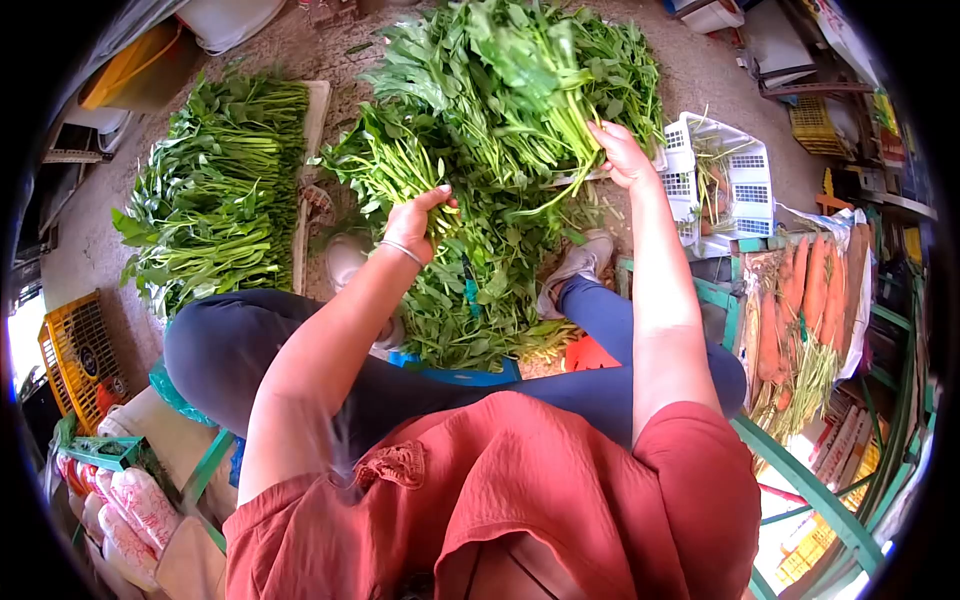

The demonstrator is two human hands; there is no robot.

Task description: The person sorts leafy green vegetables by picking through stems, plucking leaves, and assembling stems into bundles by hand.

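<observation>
1. The left hand (415, 222) is curled around the stems of a smaller bunch (390, 170), thumb lying across them; its leaves point forward and leftward.
2. The right hand (624, 155) pinches the stems of a larger bunch (550, 80) between thumb and fingers; its leaves point forward, their tips blurred.
3. Beneath and ahead of the larger bunch lies a broad pile of leafy greens (420, 65).
4. More loose greens (480, 325) are heaped between the person's shoes (585, 262).
5. Left of the smaller bunch, well apart, a long stack of greens (225, 190) lies on a pale tray (313, 120).
6. Just beyond the right forearm stands a white crate (748, 193) holding stalks and some carrots.
7. Farther right, more carrots (820, 285) lie side by side, stalks toward the person.
</observation>
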